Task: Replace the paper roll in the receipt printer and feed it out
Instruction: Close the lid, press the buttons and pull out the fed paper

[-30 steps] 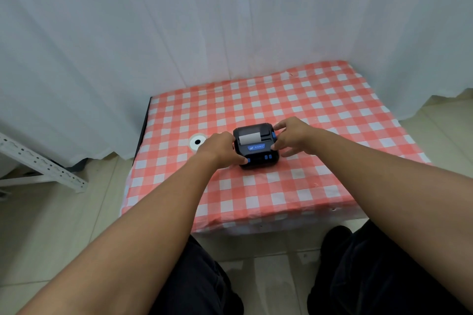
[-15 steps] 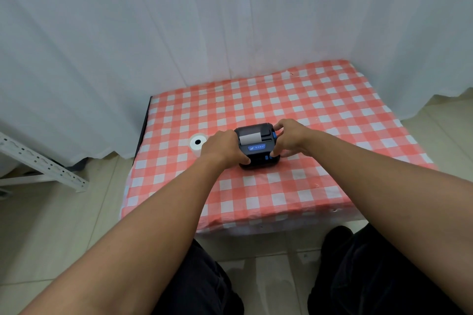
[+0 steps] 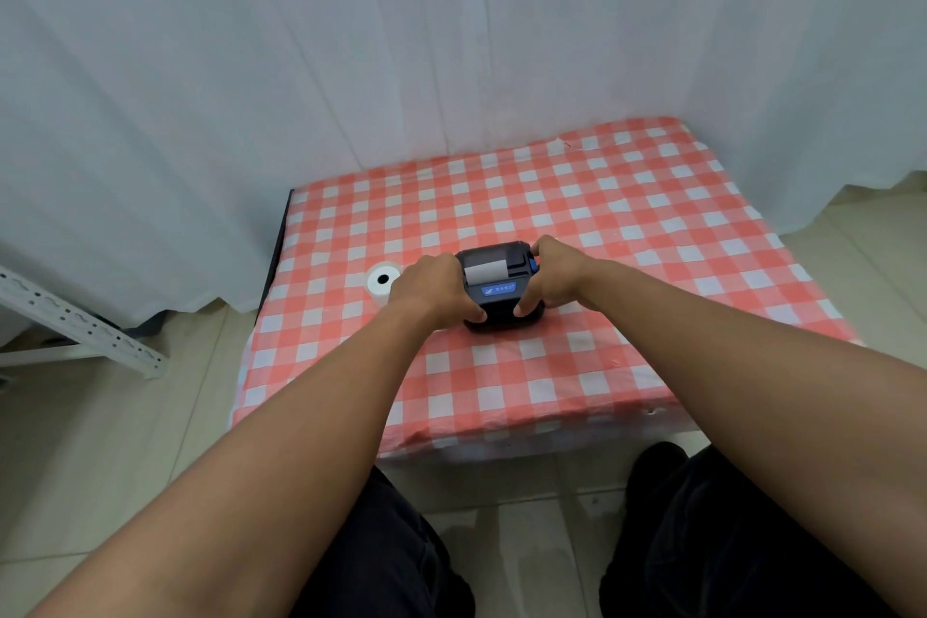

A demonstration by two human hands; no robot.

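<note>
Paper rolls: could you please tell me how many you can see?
2: one loose paper roll on the tablecloth left of the printer; one paper roll inside the printer.

Even, diffuse illumination; moderately bright, source not identifiable. Soft, faint shadows beneath forearms on checked tablecloth (image 3: 577, 366). No glare. Wide-angle bending at frame edges, curtain (image 3: 451, 40) and floor lines bowed. Slight softness throughout; small detail indistinct.
</note>
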